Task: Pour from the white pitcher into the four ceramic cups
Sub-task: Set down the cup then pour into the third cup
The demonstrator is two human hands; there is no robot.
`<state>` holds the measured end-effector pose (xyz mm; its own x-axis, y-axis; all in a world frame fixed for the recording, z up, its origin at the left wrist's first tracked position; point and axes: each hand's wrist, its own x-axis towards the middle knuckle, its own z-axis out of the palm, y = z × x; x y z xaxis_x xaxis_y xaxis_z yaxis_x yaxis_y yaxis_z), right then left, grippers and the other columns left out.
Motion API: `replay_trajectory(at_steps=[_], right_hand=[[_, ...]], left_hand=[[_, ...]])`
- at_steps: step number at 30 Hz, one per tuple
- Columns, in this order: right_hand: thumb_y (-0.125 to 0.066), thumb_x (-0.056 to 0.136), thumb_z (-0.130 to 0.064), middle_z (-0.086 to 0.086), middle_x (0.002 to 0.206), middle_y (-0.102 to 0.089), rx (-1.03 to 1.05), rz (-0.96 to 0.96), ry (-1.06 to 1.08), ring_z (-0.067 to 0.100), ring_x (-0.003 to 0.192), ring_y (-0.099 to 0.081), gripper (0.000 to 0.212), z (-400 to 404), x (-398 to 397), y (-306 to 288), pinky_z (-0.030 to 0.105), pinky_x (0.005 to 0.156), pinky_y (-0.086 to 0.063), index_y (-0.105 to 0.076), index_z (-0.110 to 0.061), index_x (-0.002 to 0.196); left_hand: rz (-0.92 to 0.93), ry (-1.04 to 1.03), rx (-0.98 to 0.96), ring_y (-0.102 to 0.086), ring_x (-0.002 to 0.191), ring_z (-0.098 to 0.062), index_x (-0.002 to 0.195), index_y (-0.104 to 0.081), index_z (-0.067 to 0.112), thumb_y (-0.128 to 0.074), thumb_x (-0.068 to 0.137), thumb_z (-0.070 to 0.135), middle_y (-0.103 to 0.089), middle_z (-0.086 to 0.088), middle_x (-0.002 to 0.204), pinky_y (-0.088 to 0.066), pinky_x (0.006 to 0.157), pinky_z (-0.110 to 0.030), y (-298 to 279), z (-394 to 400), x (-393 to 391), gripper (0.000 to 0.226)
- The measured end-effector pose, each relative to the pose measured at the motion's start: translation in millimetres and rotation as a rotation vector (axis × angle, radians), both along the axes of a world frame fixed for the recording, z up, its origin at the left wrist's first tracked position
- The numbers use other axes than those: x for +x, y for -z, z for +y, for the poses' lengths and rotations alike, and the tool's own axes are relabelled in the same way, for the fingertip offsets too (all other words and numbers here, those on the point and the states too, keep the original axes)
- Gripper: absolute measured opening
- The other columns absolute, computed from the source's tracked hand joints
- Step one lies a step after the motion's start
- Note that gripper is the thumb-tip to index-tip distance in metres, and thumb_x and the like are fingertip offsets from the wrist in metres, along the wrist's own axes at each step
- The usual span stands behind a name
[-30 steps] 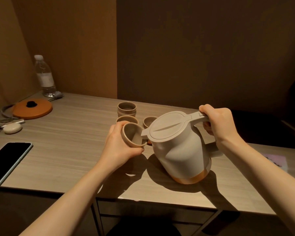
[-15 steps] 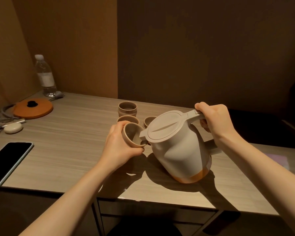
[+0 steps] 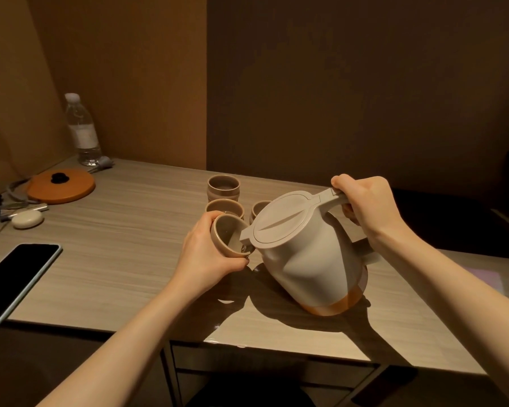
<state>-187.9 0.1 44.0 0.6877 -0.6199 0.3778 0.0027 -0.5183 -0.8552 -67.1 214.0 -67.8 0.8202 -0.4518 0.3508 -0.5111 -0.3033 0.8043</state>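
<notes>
The white pitcher [image 3: 309, 254] with an orange base band is tipped to the left, its base edge resting on the wooden table [image 3: 124, 254]. My right hand [image 3: 368, 207] grips its handle at the top right. My left hand [image 3: 209, 257] holds a beige ceramic cup [image 3: 227, 235], tilted toward the pitcher, with the spout right over its rim. A little liquid shows at the spout. Behind stand three more cups: a tall one [image 3: 224, 188], one [image 3: 224, 207] just behind the held cup, and one [image 3: 259, 210] partly hidden by the pitcher's lid.
A black phone [image 3: 15, 280] lies at the left table edge. An orange round lid [image 3: 61, 185], a white pebble-shaped case [image 3: 27, 220], cables and a plastic water bottle [image 3: 83, 130] sit at the far left. Walls close in behind. The table's front edge is near my forearms.
The pitcher has tipped further left, so its spout has come down over the held cup's rim. My right hand has risen slightly with the handle. My left hand has stayed put.
</notes>
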Motion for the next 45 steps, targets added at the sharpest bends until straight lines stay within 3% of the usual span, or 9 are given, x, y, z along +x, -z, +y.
replay_trajectory(at_steps=[11,19,28,45], right_hand=[[-0.058,0.086,-0.022,-0.002,0.037,-0.038,0.008,0.003,-0.013,0.01,0.038,-0.033,0.048,0.8,2.7,-0.5,0.028,0.051,-0.032,-0.047,-0.01,0.041],[-0.058,0.086,-0.023,-0.003,0.037,-0.037,0.002,0.004,-0.023,0.009,0.038,-0.032,0.05,2.0,3.5,-1.6,0.028,0.052,-0.032,-0.045,-0.012,0.039],[-0.058,0.086,-0.021,-0.005,0.035,-0.036,0.006,0.008,-0.021,0.008,0.036,-0.032,0.051,2.9,4.8,-2.7,0.027,0.05,-0.031,-0.044,-0.014,0.038],[-0.058,0.086,-0.022,0.002,0.04,-0.04,-0.03,0.025,-0.024,0.008,0.037,-0.035,0.047,2.9,8.6,-2.2,0.026,0.051,-0.033,-0.049,-0.007,0.043]], left_hand=[[0.012,0.006,-0.016,-0.053,0.105,-0.006,0.117,-0.044,0.037,-0.092,0.051,0.031,-0.056,0.015,0.113,-0.042,0.078,-0.018,3.6,2.7,1.0,0.082],[0.031,0.001,-0.019,-0.054,0.103,-0.005,0.115,-0.042,0.04,-0.092,0.049,0.032,-0.055,0.018,0.111,-0.045,0.08,-0.021,4.1,2.8,0.9,0.083],[0.045,-0.023,-0.012,-0.055,0.108,-0.01,0.123,-0.048,0.033,-0.091,0.048,0.034,-0.058,0.011,0.118,-0.051,0.089,-0.034,8.8,2.5,2.2,0.086],[0.06,-0.017,-0.02,-0.055,0.104,-0.008,0.121,-0.051,0.03,-0.092,0.05,0.03,-0.058,0.011,0.115,-0.043,0.079,-0.019,7.6,3.8,1.1,0.081]])
